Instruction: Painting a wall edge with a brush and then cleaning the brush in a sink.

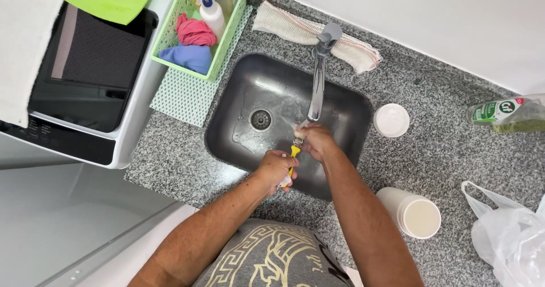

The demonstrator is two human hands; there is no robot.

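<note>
Yellow-handled tool (293,153), one, in two hands (295,153).

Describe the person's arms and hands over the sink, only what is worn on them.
Both arms are bare from elbow to fingers: no sleeves, gloves, watch or bracelet show. No ring can be made out on the left hand or the right hand. A grey shirt with a gold pattern covers the chest.

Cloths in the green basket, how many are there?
2: a pink cloth and a blue cloth just below it, both in the green basket. More may lie hidden underneath.
</note>
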